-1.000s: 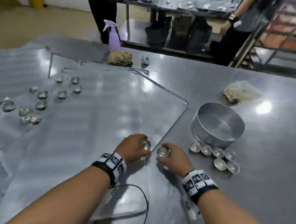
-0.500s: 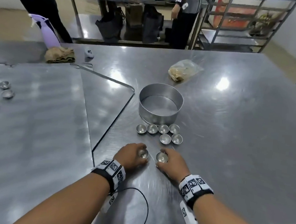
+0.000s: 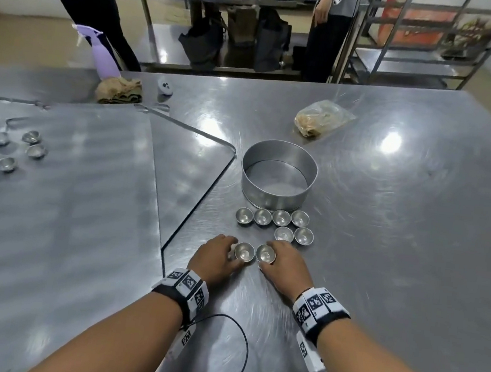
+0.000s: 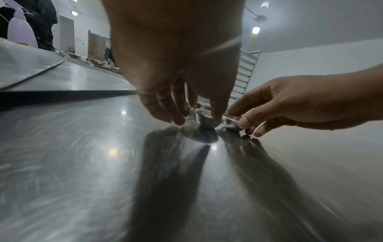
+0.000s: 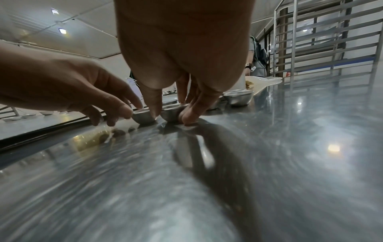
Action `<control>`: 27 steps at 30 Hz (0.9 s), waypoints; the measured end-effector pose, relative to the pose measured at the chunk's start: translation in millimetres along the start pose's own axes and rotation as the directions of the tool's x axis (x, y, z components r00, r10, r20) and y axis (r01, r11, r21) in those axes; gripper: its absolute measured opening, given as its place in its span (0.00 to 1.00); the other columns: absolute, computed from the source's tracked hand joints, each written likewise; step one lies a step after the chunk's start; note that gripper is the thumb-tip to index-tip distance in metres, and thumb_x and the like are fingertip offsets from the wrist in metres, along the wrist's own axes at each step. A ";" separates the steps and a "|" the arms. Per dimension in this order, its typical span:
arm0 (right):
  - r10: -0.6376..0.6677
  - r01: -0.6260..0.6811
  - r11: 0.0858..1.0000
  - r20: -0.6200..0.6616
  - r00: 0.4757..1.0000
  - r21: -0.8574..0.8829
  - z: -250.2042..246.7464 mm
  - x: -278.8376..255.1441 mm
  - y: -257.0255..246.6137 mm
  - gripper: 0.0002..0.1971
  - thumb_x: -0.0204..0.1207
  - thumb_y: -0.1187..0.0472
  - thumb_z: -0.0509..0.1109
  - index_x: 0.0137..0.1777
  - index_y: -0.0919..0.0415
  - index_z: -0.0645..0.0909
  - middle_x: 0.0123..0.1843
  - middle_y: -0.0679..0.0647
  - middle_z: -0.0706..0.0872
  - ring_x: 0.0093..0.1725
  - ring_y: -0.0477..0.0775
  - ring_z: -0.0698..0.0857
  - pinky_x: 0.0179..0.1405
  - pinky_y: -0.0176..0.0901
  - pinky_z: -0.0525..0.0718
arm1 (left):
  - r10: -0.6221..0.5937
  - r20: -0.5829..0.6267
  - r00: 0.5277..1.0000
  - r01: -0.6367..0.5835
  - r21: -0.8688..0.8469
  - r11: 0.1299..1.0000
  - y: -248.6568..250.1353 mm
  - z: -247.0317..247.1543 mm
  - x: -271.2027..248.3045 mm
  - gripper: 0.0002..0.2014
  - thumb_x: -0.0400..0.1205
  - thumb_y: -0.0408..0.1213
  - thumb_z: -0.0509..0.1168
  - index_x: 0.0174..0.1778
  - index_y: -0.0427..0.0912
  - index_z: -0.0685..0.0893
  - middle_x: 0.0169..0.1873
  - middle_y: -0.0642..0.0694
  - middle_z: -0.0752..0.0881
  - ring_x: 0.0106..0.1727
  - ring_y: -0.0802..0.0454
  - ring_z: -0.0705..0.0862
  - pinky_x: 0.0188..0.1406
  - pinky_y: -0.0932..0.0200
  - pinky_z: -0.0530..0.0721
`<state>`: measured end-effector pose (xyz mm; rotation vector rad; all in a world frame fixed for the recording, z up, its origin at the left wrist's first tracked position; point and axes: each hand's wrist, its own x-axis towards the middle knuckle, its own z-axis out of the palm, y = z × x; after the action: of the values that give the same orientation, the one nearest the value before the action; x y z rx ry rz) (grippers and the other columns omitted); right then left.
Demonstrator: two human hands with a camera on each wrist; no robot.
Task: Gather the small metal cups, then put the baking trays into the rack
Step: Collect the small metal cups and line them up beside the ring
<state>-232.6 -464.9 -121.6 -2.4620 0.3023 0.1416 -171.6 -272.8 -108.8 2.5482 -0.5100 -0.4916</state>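
My left hand (image 3: 236, 253) pinches a small metal cup (image 3: 244, 251) that sits on the steel table. My right hand (image 3: 268, 255) pinches a second cup (image 3: 265, 253) right beside it. In the left wrist view thumb and fingers close round the left cup (image 4: 204, 118). The right wrist view shows the same hold on the right cup (image 5: 173, 113). Several gathered cups (image 3: 274, 218) stand just beyond, in front of a round pan (image 3: 278, 171). Flat baking trays (image 3: 55, 212) lie to the left, with several loose cups (image 3: 6, 164) on them. The tray rack (image 3: 432, 39) stands at the far right.
A bag of scraps (image 3: 319, 121) lies behind the round pan. A purple spray bottle (image 3: 100, 58), a folded cloth (image 3: 118, 91) and a small white device (image 3: 165, 86) sit at the back left. Two people stand by a far table. A cable (image 3: 239, 335) runs under my left wrist.
Both hands have carried their cups from the tray's edge rightward and forward to just in front of the gathered cups. My view has turned right.
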 end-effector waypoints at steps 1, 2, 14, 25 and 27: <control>-0.003 0.003 1.000 -0.006 1.000 -0.001 0.9 3.5 -2.0 0.25 0.74 0.55 0.74 0.71 0.55 0.80 0.69 0.53 0.83 0.67 0.57 0.81 0.65 0.45 0.76 | -0.002 0.008 1.000 0.002 -0.005 1.000 -1.0 -0.9 1.8 0.30 0.78 0.60 0.70 0.73 0.47 0.79 0.61 0.48 0.83 0.60 0.49 0.84 0.58 0.55 0.80; -0.004 0.004 1.000 -0.012 1.000 -0.001 1.7 6.5 -3.9 0.24 0.74 0.55 0.73 0.71 0.54 0.80 0.68 0.53 0.83 0.66 0.56 0.82 0.64 0.44 0.76 | -0.004 0.018 1.000 0.005 -0.009 1.000 -1.7 -1.7 3.3 0.32 0.78 0.59 0.70 0.75 0.47 0.77 0.63 0.48 0.83 0.62 0.49 0.83 0.59 0.55 0.80; -0.020 0.025 0.998 -0.085 0.996 0.055 10.2 27.8 -13.5 0.17 0.75 0.58 0.71 0.64 0.53 0.82 0.62 0.49 0.84 0.60 0.53 0.83 0.55 0.43 0.77 | 0.060 -0.094 0.994 -0.064 -0.045 0.997 -2.4 -6.9 18.2 0.21 0.69 0.67 0.54 0.44 0.56 0.80 0.39 0.58 0.78 0.40 0.57 0.80 0.43 0.53 0.81; 0.014 -0.008 0.999 -0.156 0.988 0.042 10.1 32.1 -13.3 0.18 0.76 0.59 0.71 0.66 0.55 0.82 0.64 0.51 0.83 0.62 0.55 0.83 0.60 0.45 0.78 | 0.094 -0.147 0.985 -0.106 -0.075 0.992 -2.7 -6.5 29.4 0.16 0.78 0.65 0.59 0.42 0.57 0.80 0.38 0.55 0.80 0.40 0.55 0.81 0.39 0.53 0.80; 0.018 -0.011 0.999 -0.153 0.988 0.043 10.1 32.9 -13.2 0.19 0.75 0.59 0.71 0.67 0.56 0.82 0.65 0.51 0.82 0.64 0.55 0.82 0.62 0.44 0.77 | 0.106 -0.140 0.985 -0.115 -0.062 0.991 -5.2 -4.8 32.5 0.18 0.78 0.65 0.58 0.48 0.56 0.82 0.40 0.55 0.80 0.42 0.54 0.81 0.40 0.53 0.81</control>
<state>-197.7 -454.5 -127.5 -2.4341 0.3853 -0.0480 -140.1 -280.9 -115.6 2.4503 -0.5705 -0.2880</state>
